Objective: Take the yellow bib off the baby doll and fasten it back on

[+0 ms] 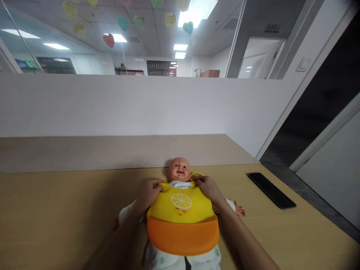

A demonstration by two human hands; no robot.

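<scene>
A baby doll (179, 169) lies on its back on a light wooden table (56, 210), head pointing away from me. A yellow silicone bib (181, 210) with an orange catch pocket and a lemon-slice print covers its chest. My left hand (148, 193) pinches the bib's upper left corner at the doll's shoulder. On the other side, my right hand (208, 187) grips the upper right corner and its neck strap beside the doll's neck. Both hands have closed fingers.
A black phone (271, 189) lies flat on the table to the right, near the edge. A white partition wall (126, 105) rises behind the table, with glass above it. The floor drops away at the right.
</scene>
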